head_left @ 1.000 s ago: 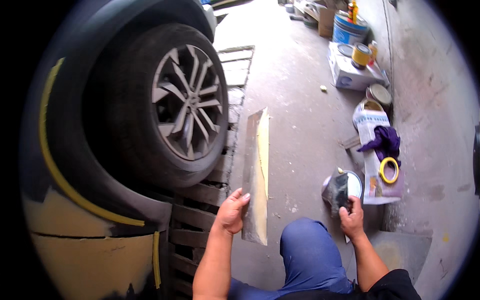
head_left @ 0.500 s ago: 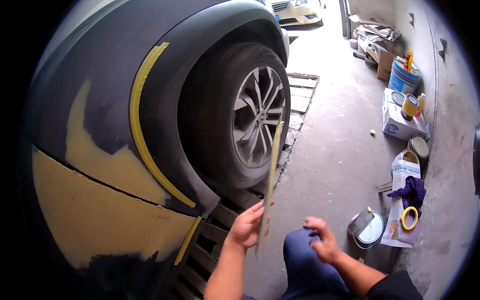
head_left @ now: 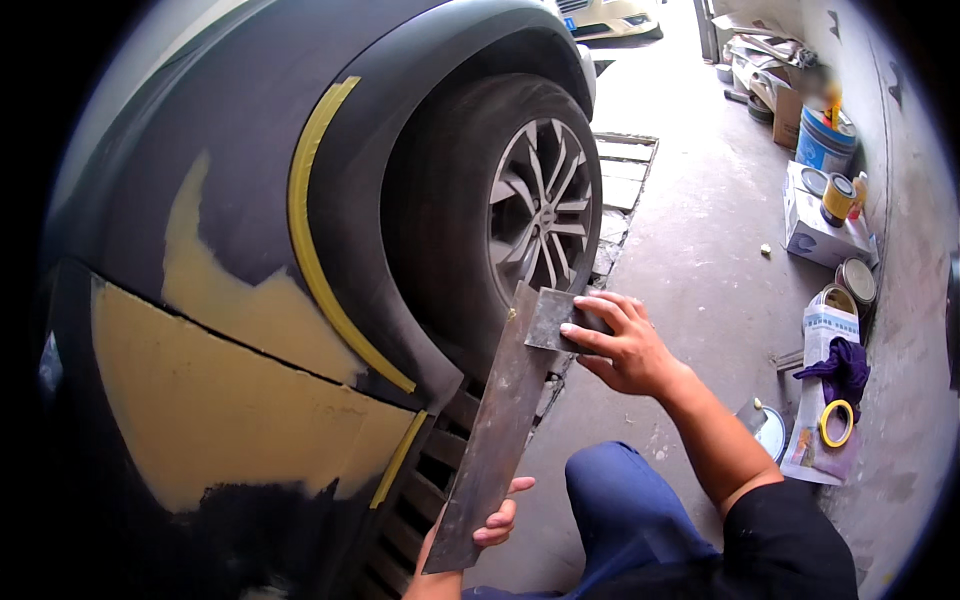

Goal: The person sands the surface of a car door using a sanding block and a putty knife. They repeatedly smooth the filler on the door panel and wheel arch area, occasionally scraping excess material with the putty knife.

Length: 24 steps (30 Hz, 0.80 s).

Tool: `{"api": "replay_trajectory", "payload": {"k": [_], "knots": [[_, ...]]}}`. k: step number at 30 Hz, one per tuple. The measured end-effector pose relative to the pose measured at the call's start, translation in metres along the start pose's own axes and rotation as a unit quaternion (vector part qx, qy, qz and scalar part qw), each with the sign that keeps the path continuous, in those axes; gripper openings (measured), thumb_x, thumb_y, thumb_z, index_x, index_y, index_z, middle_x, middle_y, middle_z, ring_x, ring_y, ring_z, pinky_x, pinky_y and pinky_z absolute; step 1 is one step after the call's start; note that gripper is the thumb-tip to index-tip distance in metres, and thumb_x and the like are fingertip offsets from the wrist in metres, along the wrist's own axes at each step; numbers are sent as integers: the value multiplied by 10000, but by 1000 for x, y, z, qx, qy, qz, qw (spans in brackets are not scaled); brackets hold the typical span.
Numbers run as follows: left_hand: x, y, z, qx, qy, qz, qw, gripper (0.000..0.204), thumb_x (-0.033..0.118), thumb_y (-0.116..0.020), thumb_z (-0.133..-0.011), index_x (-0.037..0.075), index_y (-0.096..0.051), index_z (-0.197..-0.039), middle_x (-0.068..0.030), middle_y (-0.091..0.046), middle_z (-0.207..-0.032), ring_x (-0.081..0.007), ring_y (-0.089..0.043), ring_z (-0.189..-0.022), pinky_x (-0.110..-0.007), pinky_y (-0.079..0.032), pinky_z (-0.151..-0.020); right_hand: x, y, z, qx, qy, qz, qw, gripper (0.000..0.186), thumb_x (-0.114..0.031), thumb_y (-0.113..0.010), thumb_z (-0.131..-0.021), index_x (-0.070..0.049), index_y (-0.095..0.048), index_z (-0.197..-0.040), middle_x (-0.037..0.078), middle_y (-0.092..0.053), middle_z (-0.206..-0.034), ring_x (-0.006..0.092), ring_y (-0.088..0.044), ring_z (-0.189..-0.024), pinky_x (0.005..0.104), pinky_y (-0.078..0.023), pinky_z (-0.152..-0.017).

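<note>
My left hand (head_left: 497, 522) is closed around the lower part of a long, flat metal plate (head_left: 487, 435), which slants up toward the wheel. A small dab of yellowish paste sits near the plate's upper end. In my right hand (head_left: 628, 345) is a rectangular metal scraper (head_left: 553, 318), gripped between thumb and fingers, its far edge overlapping the top of the plate. To the left, yellowish filler (head_left: 250, 420) covers part of a dark car body panel (head_left: 255, 190). Yellow masking tape (head_left: 312, 235) runs along the wheel arch, with a shorter strip lower down.
The car's wheel (head_left: 545, 215) stands ahead over a slatted floor grate. Along the right wall are a lidded can (head_left: 770, 435), a yellow tape roll (head_left: 836, 423), a purple cloth (head_left: 840, 368), a white box (head_left: 825, 240) and a blue bucket (head_left: 825, 145). My knee (head_left: 610, 480) is below my hands.
The long plate has turned from edge-on to show its flat face and come lower. My right hand has risen from beside my knee to the plate's upper end, with the scraper now plainly visible.
</note>
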<state>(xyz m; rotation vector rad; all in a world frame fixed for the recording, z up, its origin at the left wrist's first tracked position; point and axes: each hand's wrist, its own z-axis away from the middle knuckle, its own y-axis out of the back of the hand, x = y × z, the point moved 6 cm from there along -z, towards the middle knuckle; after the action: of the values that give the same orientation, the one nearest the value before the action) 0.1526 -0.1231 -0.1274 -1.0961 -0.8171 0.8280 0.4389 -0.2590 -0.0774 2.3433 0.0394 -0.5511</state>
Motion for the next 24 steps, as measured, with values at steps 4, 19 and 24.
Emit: {"api": "replay_trajectory", "payload": {"k": [4,19,24], "knots": [[-5,-9,31,131,-44,-23,990,652,372,-385,-1035,-72,-300,-1505,-123,-510,-744,-160,-455,-488,-293,-347,-470,-46,4,-40,-53,161,1,985,502,-184,-762,-789,-283,-641,-1266,89,-479,-1414,332,-424,-1342,504,-351,-1073],[34,18,3,335,-334,-378,796,372,245,-525,-1056,-24,-543,-1312,-16,-653,-1070,-79,-579,-948,-234,-470,-851,-73,-42,107,-109,-326,-822,454,333,-67,-669,-933,-14,-580,-1249,99,-674,-1157,190,-652,-1046,372,-521,-928],[37,-9,-46,288,-408,-445,743,361,222,-560,-1043,-35,-553,-1296,-51,-653,-1158,-109,-587,-1029,-248,-455,-932,-103,-78,119,-171,-334,-827,419,306,-99,-677,-945,-45,-568,-1225,57,-656,-1140,147,-630,-1030,335,-503,-928]]}}
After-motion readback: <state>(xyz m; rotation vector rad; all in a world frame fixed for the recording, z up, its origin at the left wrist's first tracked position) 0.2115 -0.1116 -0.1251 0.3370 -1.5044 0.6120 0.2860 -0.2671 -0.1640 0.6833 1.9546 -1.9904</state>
